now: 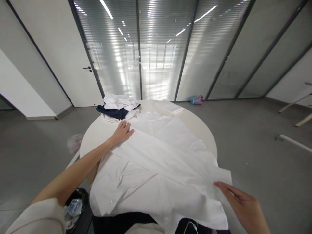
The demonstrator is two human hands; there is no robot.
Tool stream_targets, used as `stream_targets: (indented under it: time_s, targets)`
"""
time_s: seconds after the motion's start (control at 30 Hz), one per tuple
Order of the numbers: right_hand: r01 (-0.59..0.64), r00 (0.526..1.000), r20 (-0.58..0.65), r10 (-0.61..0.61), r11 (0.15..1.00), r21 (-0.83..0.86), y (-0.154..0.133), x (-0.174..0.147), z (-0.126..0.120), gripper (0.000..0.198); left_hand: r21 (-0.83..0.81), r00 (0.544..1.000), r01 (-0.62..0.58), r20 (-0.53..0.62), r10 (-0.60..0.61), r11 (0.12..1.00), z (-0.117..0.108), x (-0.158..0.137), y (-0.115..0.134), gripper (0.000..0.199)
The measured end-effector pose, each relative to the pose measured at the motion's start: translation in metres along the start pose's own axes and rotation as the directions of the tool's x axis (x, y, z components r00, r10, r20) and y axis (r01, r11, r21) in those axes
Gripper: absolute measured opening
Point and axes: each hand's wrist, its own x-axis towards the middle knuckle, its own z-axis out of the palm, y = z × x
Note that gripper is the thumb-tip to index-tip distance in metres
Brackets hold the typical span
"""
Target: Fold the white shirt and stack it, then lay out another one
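Note:
A white button-up shirt [165, 156] lies spread over the round table [91, 138], its lower part hanging past the near edge. My left hand [122, 131] rests flat on the shirt's upper left part, fingers stretched out. At the right, my right hand [241, 201] pinches the shirt's edge between thumb and fingers, just beyond the table's rim. One folded layer of cloth runs slantwise from the left hand toward the right hand. Creases cross the cloth near the front.
Behind the left hand sits a pile of white and dark navy clothes [119, 107]. A folded white cloth [169, 107] lies at the table's far side. On the floor are a lined trash bin [76, 208], a plastic bag [74, 143] and a blue-pink basket [197, 99].

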Motion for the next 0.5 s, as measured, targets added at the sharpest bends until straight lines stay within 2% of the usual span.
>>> stream_targets:
  time_s: [0.1, 0.17, 0.23, 0.3, 0.4, 0.5]
  targets:
    - [-0.038, 0.999, 0.040, 0.037, 0.998, 0.041, 0.009, 0.001, 0.002, 0.034, 0.046, 0.996, -0.051, 0.072, 0.047, 0.998, -0.004, 0.000, -0.003, 0.030]
    - [-0.053, 0.999, 0.015, 0.052, 0.997, 0.056, 0.012, 0.002, 0.001, 0.035, 0.063, 0.998, -0.004, 0.060, 0.000, 0.998, -0.008, 0.002, 0.004, 0.031]
    - [-0.060, 0.998, -0.025, 0.061, 0.996, 0.068, 0.014, 0.003, 0.000, 0.035, 0.072, 0.996, 0.088, 0.013, -0.089, 0.994, -0.013, 0.004, 0.022, 0.036]
    - [-0.056, 0.998, -0.038, 0.059, 0.994, 0.091, 0.015, 0.006, 0.001, 0.036, 0.048, 0.992, 0.121, 0.010, -0.122, 0.991, -0.018, 0.004, 0.047, 0.042]
    - [-0.055, 0.998, 0.015, 0.054, 0.993, 0.103, 0.021, 0.008, 0.005, 0.036, -0.044, 0.994, -0.007, 0.108, 0.011, 0.999, -0.024, -0.003, 0.088, 0.048]
    - [-0.033, 0.998, 0.049, 0.029, 0.997, 0.067, 0.033, 0.009, 0.008, 0.041, -0.102, 0.975, -0.080, 0.201, 0.099, 0.992, -0.022, -0.016, 0.111, 0.058]
